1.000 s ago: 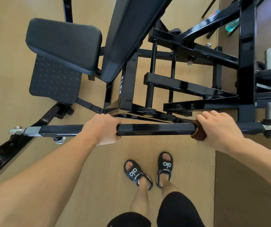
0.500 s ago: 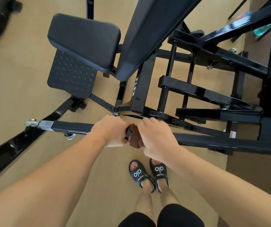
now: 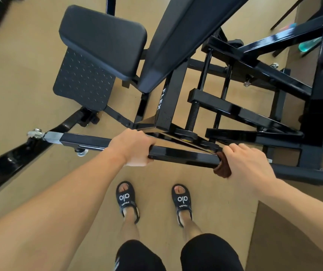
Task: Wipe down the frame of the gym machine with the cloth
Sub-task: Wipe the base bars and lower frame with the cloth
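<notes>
Cloth (image 3: pixel 222 169): brown, wrapped round the frame bar (image 3: pixel 184 156), grasped there by the right hand (image 3: pixel 248 163). Left hand (image 3: pixel 133 148): clenched on the same bar, left of the cloth. Beyond the bar: seat pad (image 3: pixel 102 40), uprights, apparently unwiped. Task judged partway.

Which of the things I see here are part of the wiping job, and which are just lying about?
Part of the job:
- brown cloth, held by the right hand
- black frame bar, gripped by the left hand

Just lying about:
- seat pad
- dotted footplate
- teal bottle
</notes>
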Motion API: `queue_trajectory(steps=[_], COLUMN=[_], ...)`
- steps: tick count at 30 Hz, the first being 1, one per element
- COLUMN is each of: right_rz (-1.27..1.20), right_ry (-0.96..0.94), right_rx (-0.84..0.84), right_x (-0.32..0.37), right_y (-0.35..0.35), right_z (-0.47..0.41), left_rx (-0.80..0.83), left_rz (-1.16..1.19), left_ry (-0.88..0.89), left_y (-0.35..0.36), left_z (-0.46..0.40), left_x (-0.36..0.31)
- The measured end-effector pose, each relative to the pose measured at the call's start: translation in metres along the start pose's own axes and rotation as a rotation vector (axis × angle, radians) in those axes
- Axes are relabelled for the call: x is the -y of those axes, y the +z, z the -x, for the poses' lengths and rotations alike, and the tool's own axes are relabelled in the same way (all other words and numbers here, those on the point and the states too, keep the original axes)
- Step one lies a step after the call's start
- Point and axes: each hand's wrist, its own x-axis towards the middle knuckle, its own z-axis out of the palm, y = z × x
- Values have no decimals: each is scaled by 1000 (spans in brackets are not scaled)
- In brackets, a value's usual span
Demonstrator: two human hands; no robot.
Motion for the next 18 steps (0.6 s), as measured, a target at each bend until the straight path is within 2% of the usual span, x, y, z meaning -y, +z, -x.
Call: queue_trajectory(steps=[4, 6, 8, 11, 18], right_rz=[22, 41, 49, 26, -124], right_ry=[46, 70, 82, 58, -95], right_rx=[19, 27, 35, 36, -13], right_x=[9, 15, 28, 65, 197], right_y=[-6, -9, -14, -22, -50], right_z=[1, 1, -2, -16, -77], left_rx=[-80, -104, -94, -197, -376], left_rz=[73, 6, -108, -56, 80], left_ry=[-4, -1, -197, -606, -904], left_y=[4, 10, 16, 20, 34], left_z=[10, 31, 55, 63, 101], left_x=[2, 25, 55, 69, 61])
